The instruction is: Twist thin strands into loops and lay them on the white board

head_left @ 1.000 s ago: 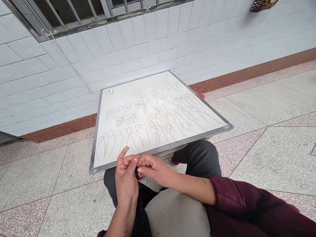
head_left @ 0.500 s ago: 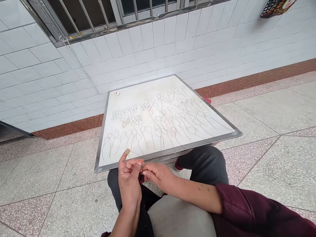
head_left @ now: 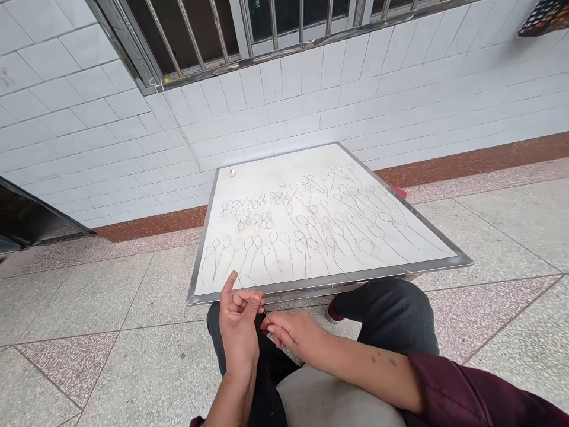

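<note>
My left hand (head_left: 240, 323) is closed in a pinch at the table's near edge, one finger raised with a tan wrap on its tip. Between its thumb and fingertips is a thin dark wire (head_left: 265, 312), curving in a loop above the hand. The wire runs down to my right hand (head_left: 291, 332), whose thumb and forefinger are pinched on its lower part. Beyond both hands, several thin wire loops with long tails (head_left: 309, 261) lie in rows on the white tabletop (head_left: 275, 166). Smaller figure-eight wire pieces (head_left: 267, 220) lie to the left of centre.
A metal rim (head_left: 329, 286) edges the table, with my knees (head_left: 395, 308) below it. A small red-and-white object (head_left: 232, 172) sits in the far left corner. Behind stands a white tiled wall (head_left: 249, 127) with a barred window (head_left: 275, 26).
My right hand has drawn down and away from my left, so a short length of wire now shows between them. The camera view has shifted left, moving the scene rightward.
</note>
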`<state>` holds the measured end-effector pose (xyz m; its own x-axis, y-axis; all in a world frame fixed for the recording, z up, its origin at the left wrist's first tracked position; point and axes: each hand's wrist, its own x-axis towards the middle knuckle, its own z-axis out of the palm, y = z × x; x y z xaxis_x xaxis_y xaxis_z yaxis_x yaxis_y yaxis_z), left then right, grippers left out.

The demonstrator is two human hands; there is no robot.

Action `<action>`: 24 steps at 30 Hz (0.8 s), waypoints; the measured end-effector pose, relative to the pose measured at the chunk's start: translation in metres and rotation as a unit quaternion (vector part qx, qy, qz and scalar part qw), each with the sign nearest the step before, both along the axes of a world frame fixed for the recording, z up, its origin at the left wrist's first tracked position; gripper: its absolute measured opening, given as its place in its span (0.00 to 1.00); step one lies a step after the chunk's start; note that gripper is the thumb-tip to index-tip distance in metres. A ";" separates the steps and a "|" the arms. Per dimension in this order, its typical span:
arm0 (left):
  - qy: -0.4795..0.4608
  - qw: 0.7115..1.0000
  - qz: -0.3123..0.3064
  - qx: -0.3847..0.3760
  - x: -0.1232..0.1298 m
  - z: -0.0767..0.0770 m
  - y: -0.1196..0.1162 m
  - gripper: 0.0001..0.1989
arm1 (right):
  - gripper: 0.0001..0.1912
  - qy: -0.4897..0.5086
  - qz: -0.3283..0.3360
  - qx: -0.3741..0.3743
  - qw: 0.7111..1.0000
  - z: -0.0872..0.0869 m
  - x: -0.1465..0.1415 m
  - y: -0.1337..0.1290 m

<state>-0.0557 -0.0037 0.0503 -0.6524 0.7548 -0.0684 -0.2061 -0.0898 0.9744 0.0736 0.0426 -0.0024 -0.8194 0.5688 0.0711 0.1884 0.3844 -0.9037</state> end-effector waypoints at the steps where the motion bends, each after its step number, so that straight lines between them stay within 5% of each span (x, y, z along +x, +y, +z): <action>1: -0.001 1.000 0.005 0.002 -0.002 -0.001 0.000 0.38 | 0.12 -0.003 0.003 -0.005 1.000 -0.001 -0.001 -0.002; 12: 0.009 0.998 0.055 0.005 -0.033 -0.012 0.003 0.39 | 0.12 -0.017 0.071 -0.147 0.986 -0.031 -0.023 -0.019; 19: 0.036 0.998 0.046 -0.012 -0.043 -0.025 0.010 0.38 | 0.15 -0.084 0.083 -0.076 0.990 -0.029 -0.022 -0.019; 24: 0.068 0.996 0.039 -0.031 -0.079 -0.023 0.017 0.43 | 0.17 -0.150 0.140 -0.088 0.975 -0.040 0.000 -0.010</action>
